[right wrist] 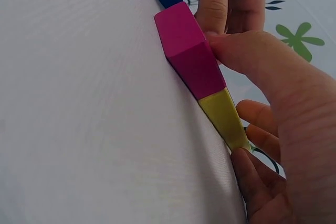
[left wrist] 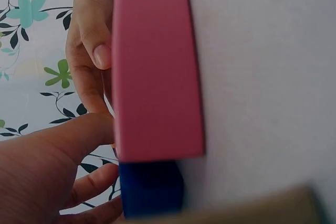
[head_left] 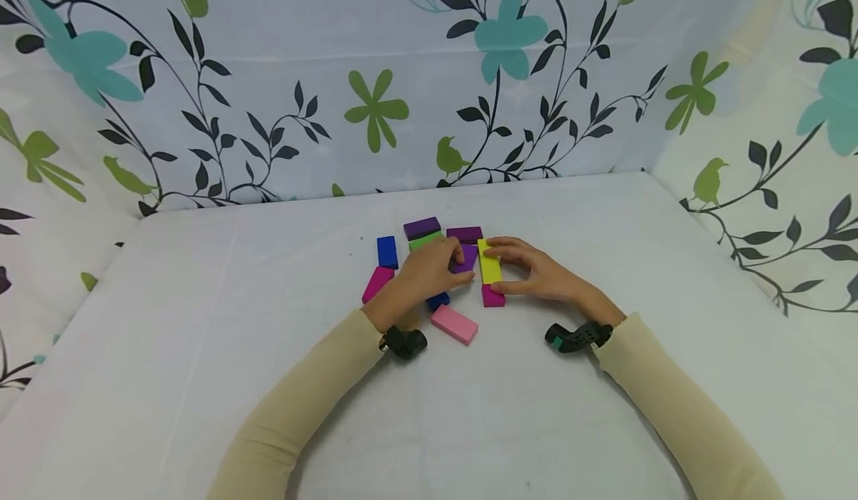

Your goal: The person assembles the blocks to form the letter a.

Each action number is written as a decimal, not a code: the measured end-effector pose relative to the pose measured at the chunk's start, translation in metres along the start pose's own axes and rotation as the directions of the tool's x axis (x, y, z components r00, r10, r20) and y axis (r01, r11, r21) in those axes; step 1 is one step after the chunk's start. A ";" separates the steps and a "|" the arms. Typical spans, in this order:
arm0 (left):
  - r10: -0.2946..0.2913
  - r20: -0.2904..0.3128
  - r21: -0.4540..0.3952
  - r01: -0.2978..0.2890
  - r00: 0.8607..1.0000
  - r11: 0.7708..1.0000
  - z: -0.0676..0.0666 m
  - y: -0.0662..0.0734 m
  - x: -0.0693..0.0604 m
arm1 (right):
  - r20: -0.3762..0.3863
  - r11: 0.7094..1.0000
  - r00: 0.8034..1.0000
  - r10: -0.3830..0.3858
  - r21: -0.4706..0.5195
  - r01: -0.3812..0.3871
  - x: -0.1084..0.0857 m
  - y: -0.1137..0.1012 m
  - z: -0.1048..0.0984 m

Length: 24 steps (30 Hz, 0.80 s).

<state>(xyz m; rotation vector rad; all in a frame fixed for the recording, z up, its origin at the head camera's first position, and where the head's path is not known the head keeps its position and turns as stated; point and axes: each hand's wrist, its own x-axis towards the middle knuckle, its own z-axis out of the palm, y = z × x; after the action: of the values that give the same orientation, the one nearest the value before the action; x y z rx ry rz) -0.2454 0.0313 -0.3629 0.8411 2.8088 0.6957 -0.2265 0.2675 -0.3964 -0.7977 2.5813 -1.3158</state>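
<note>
My left hand [head_left: 429, 269] is bent over a purple block [head_left: 466, 258], index finger and thumb at its near side and pinching it. That hand partly covers a lime green block [head_left: 426, 240] and a dark blue block [head_left: 438, 301]. Over on the right, my right hand [head_left: 536, 270] holds a yellow block [head_left: 490, 263] between fingers and thumb. A magenta block [right wrist: 190, 51] touches the yellow one's near end, and the thumb reaches its edge. In the left wrist view, a pink block [left wrist: 157, 72] hides the left fingertips.
Behind the hands lie a dark purple block [head_left: 421, 227] and a plum block [head_left: 464, 235]. A blue block [head_left: 386, 252] and a hot pink block [head_left: 378, 284] lie left. A white cloth covers the table [head_left: 429, 425]; a patterned curtain [head_left: 268, 60] hangs behind.
</note>
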 end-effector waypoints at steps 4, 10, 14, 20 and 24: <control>-0.009 0.019 0.000 0.009 1.000 1.000 -0.004 -0.001 -0.001 | -0.005 1.000 1.000 0.010 -0.007 -0.010 0.000 0.002 -0.001; -0.054 0.041 -0.005 0.054 0.998 0.999 -0.005 -0.002 -0.001 | 0.007 1.000 1.000 0.003 0.009 -0.003 0.001 0.002 0.000; -0.063 0.043 -0.003 0.063 0.997 0.998 -0.005 -0.003 -0.001 | 0.007 1.000 1.000 -0.001 0.011 0.001 0.002 0.001 0.001; -0.045 0.058 -0.025 0.047 0.997 0.999 -0.007 -0.005 -0.002 | 0.000 1.000 1.000 0.005 0.006 -0.005 0.001 0.001 0.000; -0.010 0.080 -0.072 0.016 0.997 0.997 -0.008 -0.010 -0.004 | -0.001 1.000 1.000 0.015 0.006 -0.015 0.001 0.001 0.000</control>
<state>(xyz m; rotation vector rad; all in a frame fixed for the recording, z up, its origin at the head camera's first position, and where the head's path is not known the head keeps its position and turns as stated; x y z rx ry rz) -0.2488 0.0183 -0.3605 0.8182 2.6991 0.7403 -0.2277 0.2680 -0.3972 -0.7749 2.5782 -1.3196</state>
